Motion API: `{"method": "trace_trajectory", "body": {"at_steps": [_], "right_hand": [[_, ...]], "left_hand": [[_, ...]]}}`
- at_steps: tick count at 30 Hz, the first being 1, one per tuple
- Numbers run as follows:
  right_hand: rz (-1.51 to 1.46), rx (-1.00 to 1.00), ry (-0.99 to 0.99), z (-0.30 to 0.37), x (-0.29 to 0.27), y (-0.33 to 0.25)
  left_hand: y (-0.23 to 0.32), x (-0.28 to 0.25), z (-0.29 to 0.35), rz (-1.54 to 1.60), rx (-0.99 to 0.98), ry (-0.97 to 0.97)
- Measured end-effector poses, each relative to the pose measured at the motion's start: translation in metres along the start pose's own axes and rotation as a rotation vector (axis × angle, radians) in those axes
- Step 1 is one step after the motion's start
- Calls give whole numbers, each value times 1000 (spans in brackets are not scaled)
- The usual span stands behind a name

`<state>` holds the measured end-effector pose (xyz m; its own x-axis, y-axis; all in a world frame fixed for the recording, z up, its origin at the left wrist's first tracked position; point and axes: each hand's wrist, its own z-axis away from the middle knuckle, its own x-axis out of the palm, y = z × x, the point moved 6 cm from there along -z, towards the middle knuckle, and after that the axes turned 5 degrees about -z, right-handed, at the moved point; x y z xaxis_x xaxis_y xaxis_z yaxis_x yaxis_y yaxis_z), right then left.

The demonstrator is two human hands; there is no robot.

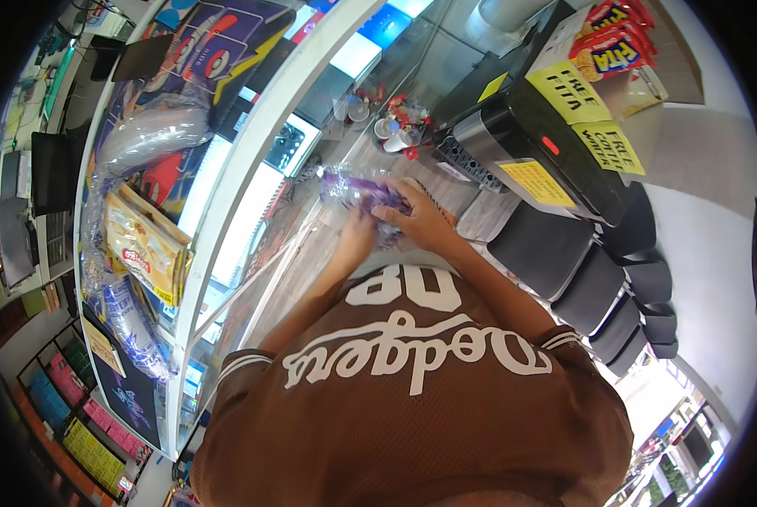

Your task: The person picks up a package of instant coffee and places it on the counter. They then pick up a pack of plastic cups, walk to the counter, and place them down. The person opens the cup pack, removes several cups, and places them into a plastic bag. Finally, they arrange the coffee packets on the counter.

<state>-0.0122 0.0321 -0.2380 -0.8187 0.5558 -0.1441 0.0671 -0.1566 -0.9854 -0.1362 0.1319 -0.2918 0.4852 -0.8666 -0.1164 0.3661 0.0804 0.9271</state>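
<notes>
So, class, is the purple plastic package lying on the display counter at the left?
No, the purple plastic package is held between the left hand and the right hand.

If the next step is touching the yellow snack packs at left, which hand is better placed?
Probably the left hand: it is nearer the yellow snack packs, while the right hand lies farther across. Both touch the purple plastic.
</notes>
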Motion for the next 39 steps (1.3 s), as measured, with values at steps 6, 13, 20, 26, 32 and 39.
{"method": "trace_trajectory", "body": {"at_steps": [6, 13, 20, 26, 32, 39], "right_hand": [[78, 452, 386, 24, -40, 206], [265, 330, 509, -45, -44, 268], [316, 215, 560, -58, -30, 312], [505, 138, 446, -88, -1, 324], [784, 99, 406, -115, 13, 346], [935, 163, 170, -123, 46, 421]], "left_hand": [[-114, -5, 0, -47, -243, -128], [-320, 12, -152, 50, -521, -13], [-451, 85, -336, 112, -642, 181], [-530, 94, -391, 96, -465, 208], [-540, 80, -373, -9, -413, 303], [-572, 55, -267, 106, -550, 235]]}}
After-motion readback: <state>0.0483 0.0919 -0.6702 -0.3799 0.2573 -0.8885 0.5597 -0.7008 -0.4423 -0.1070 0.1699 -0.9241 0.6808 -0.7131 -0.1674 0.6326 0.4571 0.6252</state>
